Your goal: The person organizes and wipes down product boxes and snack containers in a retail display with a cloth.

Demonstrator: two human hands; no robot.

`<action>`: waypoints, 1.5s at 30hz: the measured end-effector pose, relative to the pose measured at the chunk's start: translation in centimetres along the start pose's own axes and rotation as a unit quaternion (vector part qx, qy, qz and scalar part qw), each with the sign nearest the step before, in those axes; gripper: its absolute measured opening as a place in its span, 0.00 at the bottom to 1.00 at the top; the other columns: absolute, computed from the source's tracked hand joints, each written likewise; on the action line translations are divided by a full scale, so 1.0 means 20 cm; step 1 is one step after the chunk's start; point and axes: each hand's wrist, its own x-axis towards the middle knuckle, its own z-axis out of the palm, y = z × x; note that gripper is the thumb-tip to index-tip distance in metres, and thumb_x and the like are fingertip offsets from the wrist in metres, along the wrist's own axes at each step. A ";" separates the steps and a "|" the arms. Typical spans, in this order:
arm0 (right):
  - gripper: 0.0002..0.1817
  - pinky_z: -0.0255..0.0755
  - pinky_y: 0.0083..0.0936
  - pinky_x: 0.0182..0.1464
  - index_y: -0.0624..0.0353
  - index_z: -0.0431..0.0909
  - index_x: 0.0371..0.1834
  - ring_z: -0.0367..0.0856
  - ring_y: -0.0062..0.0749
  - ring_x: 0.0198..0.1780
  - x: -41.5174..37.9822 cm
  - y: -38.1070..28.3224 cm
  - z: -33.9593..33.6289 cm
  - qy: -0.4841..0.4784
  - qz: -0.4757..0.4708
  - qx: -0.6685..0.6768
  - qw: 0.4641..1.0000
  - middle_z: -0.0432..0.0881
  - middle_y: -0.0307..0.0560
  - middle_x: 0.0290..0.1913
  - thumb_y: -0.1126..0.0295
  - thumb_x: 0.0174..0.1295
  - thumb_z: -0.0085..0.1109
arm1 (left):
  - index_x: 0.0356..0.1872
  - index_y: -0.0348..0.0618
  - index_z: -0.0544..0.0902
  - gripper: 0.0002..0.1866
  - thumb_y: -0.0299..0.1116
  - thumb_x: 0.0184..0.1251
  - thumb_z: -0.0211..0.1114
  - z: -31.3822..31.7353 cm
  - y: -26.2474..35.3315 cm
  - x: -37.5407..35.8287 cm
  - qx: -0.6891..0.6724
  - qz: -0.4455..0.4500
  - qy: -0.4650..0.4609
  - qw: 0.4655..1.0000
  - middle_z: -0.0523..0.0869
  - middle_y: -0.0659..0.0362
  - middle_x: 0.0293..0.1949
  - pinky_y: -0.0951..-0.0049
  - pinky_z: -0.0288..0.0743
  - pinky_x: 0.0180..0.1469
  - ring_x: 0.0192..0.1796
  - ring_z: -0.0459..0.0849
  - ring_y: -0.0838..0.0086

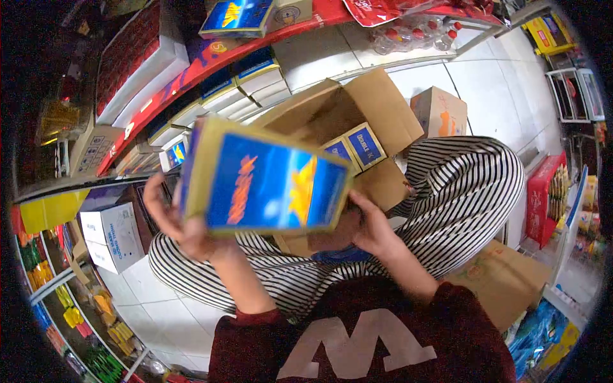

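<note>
A blue box with gold edges and a yellow star (274,182) is held up in front of me, slightly blurred and tilted. My left hand (198,233) grips its lower left corner, with some fingers stretched out past the side. At the lower right corner, my right hand (377,230) has its fingers against the box, partly hidden by it. Behind it stands an open cardboard carton (383,105) with its flaps spread. Blue and gold boxes (365,145) lie inside that carton. Something blue (345,255) rests at my lap, mostly covered.
A red-edged shelf (211,54) runs across the upper left, with more blue and gold boxes (258,73) below it. Plastic bottles (415,35) lie at the back. A closed carton (440,112) stands beyond my knee, another carton (501,277) at right. A white box (115,236) is at left.
</note>
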 end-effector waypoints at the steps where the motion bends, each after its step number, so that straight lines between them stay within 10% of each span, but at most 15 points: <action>1: 0.22 0.59 0.37 0.60 0.55 0.64 0.56 0.68 0.35 0.56 -0.01 -0.01 0.04 -0.041 0.000 0.038 0.998 0.70 0.44 0.55 0.59 0.60 0.47 | 0.54 0.33 0.62 0.35 0.40 0.40 0.56 -0.03 0.04 0.01 -0.167 -0.040 -0.059 0.983 0.73 0.41 0.48 0.55 0.73 0.48 0.46 0.76 0.53; 7: 0.37 0.57 0.27 0.61 0.67 0.54 0.62 0.67 0.35 0.58 -0.14 0.05 0.38 -0.324 -0.027 0.086 0.942 0.65 0.54 0.59 0.60 0.49 0.48 | 0.56 0.33 0.63 0.38 0.56 0.52 0.46 -0.13 0.06 0.05 -0.444 -0.188 -0.099 0.871 0.73 0.41 0.49 0.58 0.72 0.48 0.47 0.77 0.54; 9: 0.37 0.59 0.27 0.60 0.67 0.54 0.62 0.68 0.36 0.57 -0.25 0.03 0.58 -0.122 -0.085 -0.095 0.984 0.65 0.54 0.58 0.60 0.49 0.49 | 0.56 0.33 0.64 0.38 0.57 0.52 0.45 -0.16 0.06 0.07 -0.449 -0.203 -0.083 0.866 0.74 0.42 0.48 0.58 0.72 0.49 0.47 0.77 0.55; 17: 0.19 0.63 0.24 0.57 0.67 0.62 0.54 0.67 0.32 0.57 -0.16 0.06 0.68 -0.052 -0.133 -0.155 0.978 0.68 0.52 0.53 0.69 0.61 0.40 | 0.54 0.36 0.66 0.37 0.59 0.54 0.45 -0.13 0.04 0.05 -0.499 -0.240 -0.068 0.830 0.75 0.44 0.47 0.59 0.71 0.50 0.47 0.77 0.57; 24: 0.06 0.63 0.14 0.46 0.64 0.74 0.36 0.71 0.19 0.42 -0.07 -0.06 0.63 0.089 -0.500 -0.402 0.762 0.75 0.39 0.36 0.76 0.56 0.54 | 0.53 0.38 0.69 0.36 0.61 0.55 0.44 -0.09 0.03 -0.04 -0.521 -0.279 -0.018 0.807 0.76 0.47 0.46 0.59 0.71 0.51 0.47 0.77 0.59; 26: 0.16 0.66 0.20 0.49 0.63 0.67 0.48 0.71 0.26 0.45 -0.11 -0.07 0.66 0.127 -0.605 -0.462 0.636 0.73 0.41 0.42 0.80 0.54 0.53 | 0.52 0.38 0.69 0.36 0.62 0.56 0.44 -0.07 0.00 -0.02 -0.554 -0.285 -0.006 0.782 0.77 0.47 0.46 0.59 0.71 0.51 0.47 0.77 0.59; 27: 0.20 0.68 0.23 0.48 0.64 0.63 0.52 0.73 0.30 0.44 -0.17 -0.10 0.69 0.208 -0.648 -0.576 0.453 0.74 0.46 0.41 0.80 0.55 0.51 | 0.52 0.39 0.70 0.36 0.62 0.56 0.44 -0.06 -0.02 -0.01 -0.580 -0.285 -0.004 0.763 0.77 0.48 0.46 0.60 0.70 0.51 0.47 0.77 0.59; 28: 0.22 0.69 0.26 0.47 0.64 0.60 0.54 0.75 0.34 0.42 -0.20 -0.11 0.67 0.155 -0.638 -0.468 0.592 0.74 0.53 0.41 0.77 0.55 0.50 | 0.52 0.39 0.70 0.36 0.63 0.56 0.44 -0.05 -0.03 0.00 -0.610 -0.282 -0.005 0.741 0.77 0.48 0.46 0.60 0.70 0.51 0.47 0.77 0.60; 30: 0.23 0.71 0.30 0.46 0.67 0.59 0.55 0.76 0.39 0.41 -0.29 -0.04 0.75 0.155 -0.742 -0.476 0.446 0.74 0.58 0.44 0.68 0.58 0.48 | 0.51 0.40 0.71 0.36 0.63 0.57 0.44 -0.03 -0.05 0.00 -0.650 -0.281 -0.014 0.706 0.77 0.49 0.45 0.60 0.70 0.52 0.47 0.77 0.60; 33: 0.25 0.65 0.52 0.46 0.55 0.70 0.49 0.73 0.58 0.46 -0.50 -0.13 0.53 -0.105 -0.539 -0.762 0.343 0.72 0.57 0.46 0.58 0.46 0.58 | 0.50 0.39 0.72 0.37 0.65 0.56 0.42 0.00 0.04 0.01 -0.468 -0.404 0.030 0.785 0.78 0.49 0.46 0.60 0.72 0.50 0.44 0.78 0.60; 35: 0.22 0.58 0.55 0.51 0.47 0.80 0.40 0.68 0.60 0.54 -0.51 -0.10 0.68 -0.149 -0.387 -0.904 0.103 0.73 0.53 0.45 0.53 0.40 0.58 | 0.49 0.39 0.72 0.36 0.64 0.57 0.41 0.02 0.00 0.00 -0.605 -0.413 -0.050 0.679 0.79 0.49 0.43 0.62 0.74 0.47 0.41 0.80 0.61; 36: 0.22 0.56 0.54 0.53 0.45 0.80 0.40 0.66 0.59 0.56 -0.50 -0.11 0.68 -0.162 -0.374 -0.908 0.100 0.73 0.51 0.45 0.52 0.39 0.58 | 0.48 0.40 0.73 0.35 0.63 0.57 0.42 0.02 -0.08 -0.04 -0.686 -0.380 -0.098 0.612 0.80 0.50 0.41 0.64 0.75 0.45 0.39 0.80 0.64; 38: 0.23 0.51 0.53 0.57 0.42 0.81 0.39 0.61 0.58 0.60 -0.49 -0.13 0.65 -0.187 -0.340 -0.917 0.096 0.73 0.48 0.44 0.50 0.37 0.57 | 0.44 0.41 0.76 0.31 0.60 0.56 0.45 0.06 -0.06 -0.10 -0.415 -0.486 -0.007 0.770 0.82 0.53 0.37 0.71 0.76 0.40 0.35 0.81 0.70; 41: 0.21 0.46 0.53 0.61 0.42 0.80 0.41 0.56 0.57 0.63 -0.44 -0.10 0.63 -0.203 -0.278 -0.932 0.113 0.72 0.49 0.49 0.52 0.42 0.55 | 0.41 0.41 0.77 0.28 0.57 0.55 0.49 0.11 -0.01 -0.15 -0.338 -0.491 0.051 0.801 0.82 0.56 0.34 0.74 0.76 0.38 0.34 0.81 0.73; 45: 0.29 0.40 0.50 0.63 0.51 0.65 0.59 0.45 0.58 0.67 -0.11 -0.01 0.49 -0.076 -0.342 -0.920 0.178 0.64 0.54 0.59 0.61 0.50 0.54 | 0.39 0.44 0.78 0.24 0.55 0.54 0.52 0.12 -0.28 -0.22 -0.442 -0.569 -0.109 0.685 0.82 0.56 0.33 0.72 0.75 0.40 0.34 0.80 0.72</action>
